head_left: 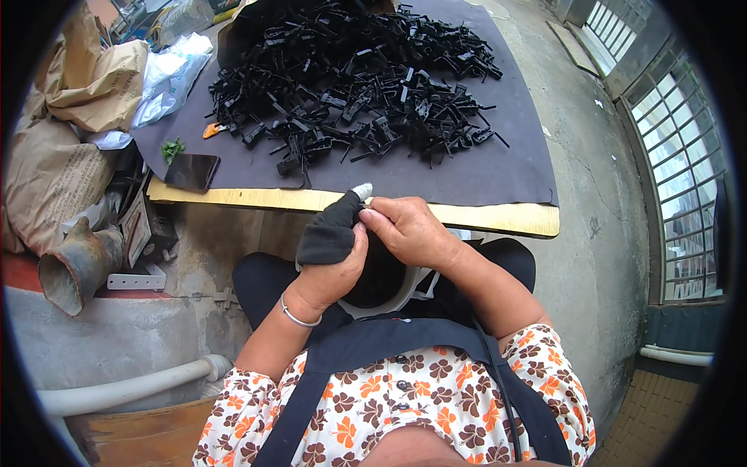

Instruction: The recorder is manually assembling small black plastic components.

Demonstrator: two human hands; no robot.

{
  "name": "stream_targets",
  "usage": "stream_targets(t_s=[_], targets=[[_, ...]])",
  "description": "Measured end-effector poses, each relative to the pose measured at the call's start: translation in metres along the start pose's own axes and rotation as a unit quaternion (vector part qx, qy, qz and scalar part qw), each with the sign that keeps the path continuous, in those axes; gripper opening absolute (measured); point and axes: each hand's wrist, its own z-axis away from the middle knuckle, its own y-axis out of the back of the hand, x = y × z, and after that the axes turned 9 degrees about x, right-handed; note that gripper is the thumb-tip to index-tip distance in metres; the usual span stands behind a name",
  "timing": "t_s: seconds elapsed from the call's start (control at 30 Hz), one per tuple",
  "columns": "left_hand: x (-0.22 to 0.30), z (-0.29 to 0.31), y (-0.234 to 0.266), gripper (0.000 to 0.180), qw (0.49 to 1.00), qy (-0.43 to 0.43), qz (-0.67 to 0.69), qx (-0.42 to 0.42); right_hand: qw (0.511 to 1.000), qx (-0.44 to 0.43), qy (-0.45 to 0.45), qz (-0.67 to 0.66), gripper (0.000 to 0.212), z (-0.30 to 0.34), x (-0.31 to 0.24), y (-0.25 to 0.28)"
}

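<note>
Right hand draws its thumb and forefinger into a narrow pinch on a small dark piece, of which only a sliver shows. Left hand meets it closely, its fingers curled in a black cloth glove, with a white-covered fingertip poking out at the top; whether anything sits inside that curl, I cannot tell. A thin silver-coloured bangle circles the left wrist. Below both hands, between the dark-trousered knees, stands a round pale bucket with a dark inside, partly hidden by the hands and forearms

Just beyond the hands runs the bare yellow front edge of a table, whose top is covered by a purple-grey cloth. Toward its left corner lies a flat black phone, a small sprig of green leaves at its upper left and a small orange object farther back. Across the middle and back of the cloth spreads a big tangled heap of black plastic clip-like parts with thin prongs, apart from both hands. Left of the table are creased brown paper bags and a crumpled white plastic bag; off to the right, grey concrete floor reaches a barred window
</note>
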Motion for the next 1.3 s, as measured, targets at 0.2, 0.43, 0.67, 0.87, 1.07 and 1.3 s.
stream_targets(t_s=[0.2, 0.43, 0.67, 0.87, 1.07, 1.3], targets=[[0.002, 0.0, 0.0, 0.034, 0.996, -0.059, -0.07, 0.019, 0.996, 0.02, 0.029, -0.086, 0.026, 0.002, 0.014, -0.015], [0.003, -0.007, 0.022, 0.035, 0.959, 0.205, 0.194, -0.02, 0.997, -0.065, -0.017, 0.041, 0.013, -0.002, 0.008, 0.008], [-0.002, 0.0, 0.01, 0.039, 0.964, 0.186, 0.189, 0.012, 0.977, 0.058, 0.207, 0.004, 0.016, -0.006, 0.021, 0.009], [0.001, 0.001, 0.013, 0.029, 0.97, 0.15, 0.18, -0.07, 0.995, -0.016, 0.006, -0.093, 0.016, -0.003, 0.007, 0.011], [-0.003, 0.001, 0.007, 0.025, 0.989, 0.086, 0.111, -0.041, 0.996, -0.035, 0.081, -0.017, 0.027, 0.0, 0.011, 0.004], [-0.009, 0.007, 0.008, 0.027, 1.0, 0.008, -0.009, -0.009, 0.999, -0.035, 0.032, -0.009, 0.027, -0.001, 0.002, -0.004]])
